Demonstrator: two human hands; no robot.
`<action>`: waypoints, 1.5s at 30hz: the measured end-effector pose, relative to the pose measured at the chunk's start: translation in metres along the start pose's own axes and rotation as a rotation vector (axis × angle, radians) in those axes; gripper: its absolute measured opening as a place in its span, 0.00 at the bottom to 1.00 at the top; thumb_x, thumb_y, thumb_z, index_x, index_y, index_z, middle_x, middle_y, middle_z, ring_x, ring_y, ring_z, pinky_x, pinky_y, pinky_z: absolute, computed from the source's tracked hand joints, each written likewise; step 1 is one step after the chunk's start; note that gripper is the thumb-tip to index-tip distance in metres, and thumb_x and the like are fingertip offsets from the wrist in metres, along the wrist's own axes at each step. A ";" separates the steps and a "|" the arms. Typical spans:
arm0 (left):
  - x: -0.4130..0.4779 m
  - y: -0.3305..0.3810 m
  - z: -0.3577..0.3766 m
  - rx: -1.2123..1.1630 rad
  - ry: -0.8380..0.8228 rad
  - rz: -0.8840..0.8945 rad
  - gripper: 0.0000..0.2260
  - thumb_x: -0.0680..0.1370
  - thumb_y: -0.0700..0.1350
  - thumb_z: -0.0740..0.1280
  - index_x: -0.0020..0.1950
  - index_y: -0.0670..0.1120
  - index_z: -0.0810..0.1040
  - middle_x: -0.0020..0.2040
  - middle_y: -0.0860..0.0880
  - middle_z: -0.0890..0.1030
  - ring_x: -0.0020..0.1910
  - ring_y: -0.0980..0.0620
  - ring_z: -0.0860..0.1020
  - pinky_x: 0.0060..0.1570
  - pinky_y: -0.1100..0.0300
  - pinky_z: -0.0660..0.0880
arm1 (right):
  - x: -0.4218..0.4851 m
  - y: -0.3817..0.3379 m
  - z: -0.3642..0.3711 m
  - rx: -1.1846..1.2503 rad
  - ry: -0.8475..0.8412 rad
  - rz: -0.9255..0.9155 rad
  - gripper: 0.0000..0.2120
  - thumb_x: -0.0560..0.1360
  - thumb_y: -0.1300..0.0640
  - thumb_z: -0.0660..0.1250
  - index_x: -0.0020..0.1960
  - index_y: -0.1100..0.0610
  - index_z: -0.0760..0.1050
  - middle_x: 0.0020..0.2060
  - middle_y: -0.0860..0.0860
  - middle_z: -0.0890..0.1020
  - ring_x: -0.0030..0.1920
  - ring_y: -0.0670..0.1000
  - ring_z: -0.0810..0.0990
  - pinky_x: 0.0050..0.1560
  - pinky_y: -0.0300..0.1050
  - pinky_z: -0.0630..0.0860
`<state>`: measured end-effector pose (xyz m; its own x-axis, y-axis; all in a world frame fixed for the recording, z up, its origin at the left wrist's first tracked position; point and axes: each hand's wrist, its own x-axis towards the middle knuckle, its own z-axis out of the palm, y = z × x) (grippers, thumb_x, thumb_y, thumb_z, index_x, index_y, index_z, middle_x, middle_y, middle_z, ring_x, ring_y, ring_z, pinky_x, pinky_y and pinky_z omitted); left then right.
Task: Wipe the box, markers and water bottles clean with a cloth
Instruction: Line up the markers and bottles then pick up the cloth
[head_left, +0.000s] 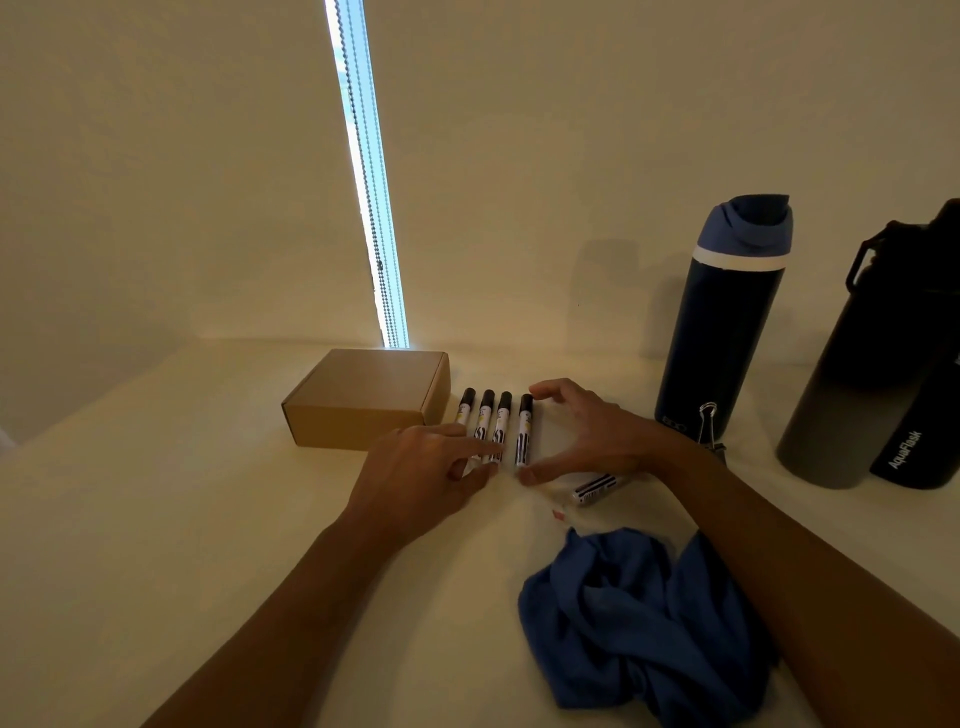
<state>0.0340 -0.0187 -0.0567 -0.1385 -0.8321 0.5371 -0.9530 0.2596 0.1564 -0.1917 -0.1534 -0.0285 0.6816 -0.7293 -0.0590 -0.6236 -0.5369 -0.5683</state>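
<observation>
Spanning the room's back, cream blinds (519, 156) parted at a bright slit above a pale tabletop (156, 519), where a navy water bottle (722, 322) and a black-to-grey AquaFlask bottle (852, 389) stood at right. A crumpled blue cloth (639, 623) lay nearest, a closed cardboard box (363, 400) farther back at left. Beside the box lay four markers (503, 421) in a row; the left hand (421, 467) rested straight fingers on them, the right hand (587, 436) curved wide beside the rightmost.
</observation>
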 end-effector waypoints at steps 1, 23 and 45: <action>0.000 0.000 0.000 0.009 -0.001 -0.003 0.13 0.80 0.59 0.70 0.63 0.59 0.84 0.47 0.59 0.85 0.36 0.63 0.77 0.37 0.67 0.76 | 0.000 0.000 0.000 0.002 -0.001 0.004 0.56 0.53 0.27 0.78 0.74 0.37 0.55 0.73 0.38 0.62 0.71 0.45 0.64 0.71 0.52 0.66; 0.000 -0.003 0.002 0.042 0.001 -0.003 0.18 0.80 0.65 0.66 0.65 0.59 0.82 0.48 0.59 0.83 0.39 0.59 0.79 0.38 0.59 0.79 | -0.012 -0.004 -0.006 0.100 0.128 -0.107 0.52 0.56 0.31 0.80 0.73 0.36 0.59 0.73 0.41 0.66 0.70 0.40 0.63 0.67 0.44 0.67; -0.003 0.032 0.002 0.032 0.100 0.025 0.21 0.76 0.65 0.72 0.64 0.57 0.83 0.58 0.55 0.80 0.56 0.55 0.74 0.51 0.59 0.69 | -0.106 -0.020 -0.010 -0.494 0.186 0.313 0.42 0.61 0.19 0.62 0.58 0.51 0.74 0.52 0.51 0.77 0.49 0.51 0.76 0.52 0.51 0.79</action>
<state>0.0034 -0.0086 -0.0554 -0.1368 -0.7721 0.6207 -0.9577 0.2631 0.1162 -0.2553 -0.0694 -0.0021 0.3874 -0.9219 0.0077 -0.9172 -0.3863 -0.0972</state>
